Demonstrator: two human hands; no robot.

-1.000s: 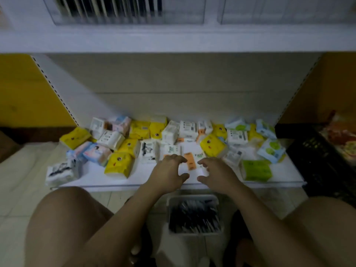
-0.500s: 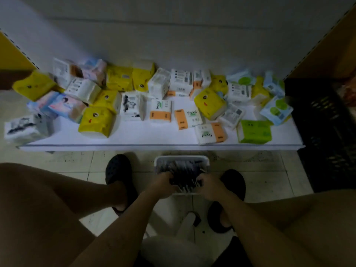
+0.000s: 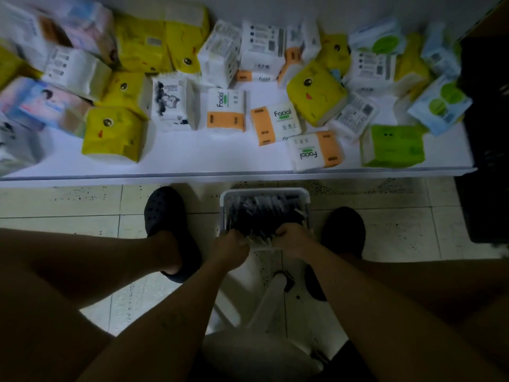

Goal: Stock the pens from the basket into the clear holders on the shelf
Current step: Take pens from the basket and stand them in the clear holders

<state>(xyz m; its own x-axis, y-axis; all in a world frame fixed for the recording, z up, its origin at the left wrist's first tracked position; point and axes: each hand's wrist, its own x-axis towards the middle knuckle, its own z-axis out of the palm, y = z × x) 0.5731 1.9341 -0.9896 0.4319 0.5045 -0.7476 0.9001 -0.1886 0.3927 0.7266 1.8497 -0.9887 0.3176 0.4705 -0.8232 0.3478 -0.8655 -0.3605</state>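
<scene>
Basket (image 3: 265, 191) rectangular, white; left hand (image 3: 230, 244), right hand (image 3: 292, 238) grip slim dark pens (image 3: 264, 213).

White low shelf (image 3: 220, 161): tissue packs (image 3: 225, 110) scattered across it, yellow, white, orange, green | Speckled tiled floor (image 3: 82, 202): white basket (image 3: 264, 192) near shelf edge, between two dark clogs (image 3: 165, 210)

We see tissue packs lying jumbled together: a yellow pack (image 3: 114, 136) with a cartoon face at the left front, orange-and-white "Facial" packs (image 3: 225, 110) in the middle, and a green pack (image 3: 394, 146) at the right front. Lower down, on the speckled tiled floor (image 3: 68, 210), are a left clog (image 3: 165, 213) and a right clog (image 3: 344, 230), both black. A black crate (image 3: 484, 133) sits at the far right.
</scene>
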